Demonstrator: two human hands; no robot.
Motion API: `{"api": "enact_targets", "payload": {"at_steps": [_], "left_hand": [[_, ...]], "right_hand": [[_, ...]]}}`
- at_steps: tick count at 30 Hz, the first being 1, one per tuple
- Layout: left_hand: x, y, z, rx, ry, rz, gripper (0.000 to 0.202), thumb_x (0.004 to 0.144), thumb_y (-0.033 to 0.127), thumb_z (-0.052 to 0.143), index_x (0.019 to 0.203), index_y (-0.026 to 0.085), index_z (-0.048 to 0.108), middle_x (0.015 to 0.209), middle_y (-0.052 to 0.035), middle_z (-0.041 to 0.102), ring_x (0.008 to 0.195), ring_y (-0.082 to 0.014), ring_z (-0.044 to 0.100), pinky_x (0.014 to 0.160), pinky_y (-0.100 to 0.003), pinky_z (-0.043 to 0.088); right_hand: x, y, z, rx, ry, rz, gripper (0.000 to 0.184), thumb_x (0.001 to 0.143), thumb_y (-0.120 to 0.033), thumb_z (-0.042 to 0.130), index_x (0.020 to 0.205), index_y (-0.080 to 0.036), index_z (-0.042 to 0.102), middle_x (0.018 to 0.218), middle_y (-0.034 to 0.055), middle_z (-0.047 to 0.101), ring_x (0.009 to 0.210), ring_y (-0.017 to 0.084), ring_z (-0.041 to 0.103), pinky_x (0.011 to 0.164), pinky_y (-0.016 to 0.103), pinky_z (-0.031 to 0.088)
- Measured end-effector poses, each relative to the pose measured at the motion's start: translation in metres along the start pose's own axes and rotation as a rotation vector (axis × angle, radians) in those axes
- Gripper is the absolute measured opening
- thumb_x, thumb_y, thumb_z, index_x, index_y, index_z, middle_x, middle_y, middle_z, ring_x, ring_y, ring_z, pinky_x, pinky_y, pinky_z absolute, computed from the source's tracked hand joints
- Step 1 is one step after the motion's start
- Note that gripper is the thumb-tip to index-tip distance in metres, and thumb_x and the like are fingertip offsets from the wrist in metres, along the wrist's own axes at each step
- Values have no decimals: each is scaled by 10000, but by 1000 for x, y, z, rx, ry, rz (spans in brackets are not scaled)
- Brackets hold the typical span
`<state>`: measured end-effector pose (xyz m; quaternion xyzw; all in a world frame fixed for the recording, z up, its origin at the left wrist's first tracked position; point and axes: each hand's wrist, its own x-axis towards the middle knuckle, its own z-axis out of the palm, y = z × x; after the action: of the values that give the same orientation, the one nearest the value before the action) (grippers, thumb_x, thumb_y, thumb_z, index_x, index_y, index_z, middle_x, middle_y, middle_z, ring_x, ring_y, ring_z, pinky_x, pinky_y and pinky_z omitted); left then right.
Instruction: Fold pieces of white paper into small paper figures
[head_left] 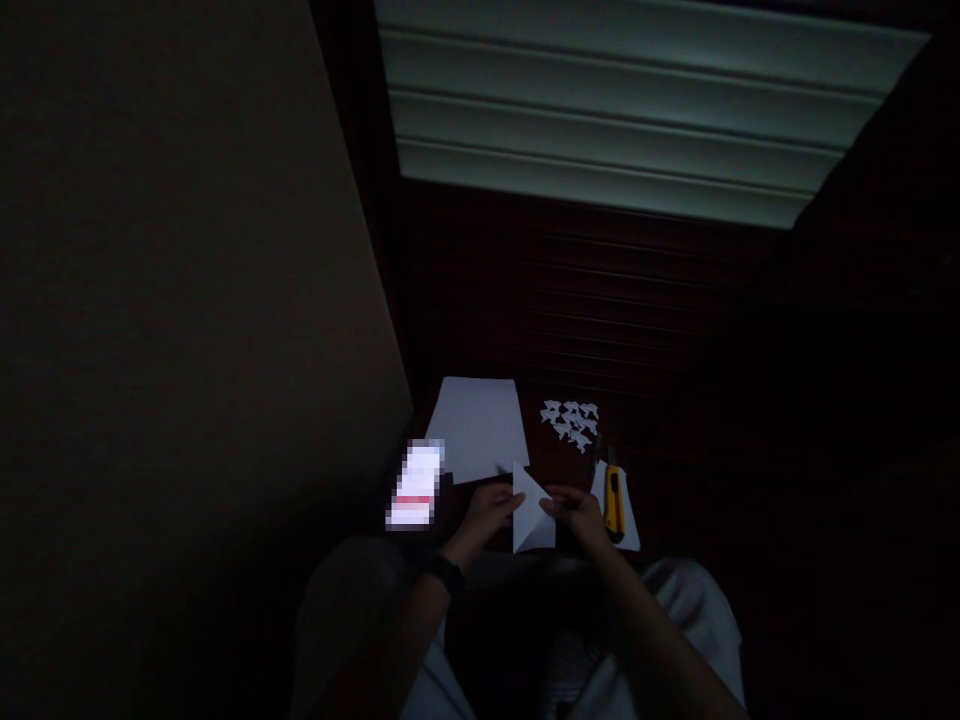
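Note:
Between my two hands is a folded sheet of white paper [532, 522], its top edge slanting from a point at the upper left. My left hand [491, 508] pinches its left edge, thumb on the near face. At the right edge, my right hand [579, 512] pinches it the same way. Just right of that hand lies a yellow utility knife [614, 505], on top of some white paper [630, 535]. Several small folded white paper pieces [571, 420] are clustered beyond my hands. The room is dim, so finer creases cannot be made out.
A larger stack of white paper [480, 425] lies at the back left of the dark table. Left of my hands is a lit, blurred-out phone screen [416, 488]. A plain wall [225, 250] rises on the left, and a slatted panel [615, 110] stands behind.

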<state>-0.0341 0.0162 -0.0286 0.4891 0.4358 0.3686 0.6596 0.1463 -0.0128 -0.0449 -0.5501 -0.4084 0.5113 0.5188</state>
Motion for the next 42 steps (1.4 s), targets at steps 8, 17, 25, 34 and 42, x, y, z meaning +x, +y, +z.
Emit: {"api": "enact_targets", "payload": {"at_steps": [8, 17, 25, 34, 42], "left_hand": [[2, -5, -4, 88, 45, 5, 403, 659, 457, 612, 838, 96, 614, 807, -105, 668, 712, -201, 626, 537, -248, 461], [4, -9, -4, 137, 61, 99, 340, 668, 416, 610, 791, 100, 636, 778, -100, 672, 720, -216, 620, 628, -300, 464], [3, -11, -3, 192, 67, 162, 310, 698, 399, 579, 795, 110, 638, 775, -89, 674, 730, -212, 619, 632, -287, 461], [-5, -9, -8, 103, -33, 88, 397, 679, 359, 617, 988, 110, 588, 850, -98, 664, 750, -197, 618, 650, -284, 469], [-4, -19, -12, 88, -74, 157, 422, 658, 266, 652, 1040, 114, 560, 856, -101, 658, 792, -200, 617, 717, -304, 464]], "right_hand": [[-1, -2, -6, -22, -106, -6, 344, 607, -338, 668, 897, -156, 641, 721, 50, 673, 642, 187, 604, 626, 309, 466], [-1, -1, -8, 14, -205, 11, 326, 612, -285, 636, 911, -162, 601, 724, 39, 665, 634, 167, 603, 622, 295, 466], [-4, -6, -6, 43, -206, -14, 398, 655, -348, 632, 1005, -169, 570, 822, 58, 661, 737, 187, 608, 697, 325, 458], [-7, -1, 7, 7, -228, -67, 368, 586, -265, 694, 940, -197, 621, 872, 43, 666, 785, 202, 605, 692, 313, 472], [-9, 5, 7, 28, -157, -102, 392, 608, -291, 683, 982, -196, 611, 897, 51, 664, 803, 210, 603, 717, 329, 471]]}}
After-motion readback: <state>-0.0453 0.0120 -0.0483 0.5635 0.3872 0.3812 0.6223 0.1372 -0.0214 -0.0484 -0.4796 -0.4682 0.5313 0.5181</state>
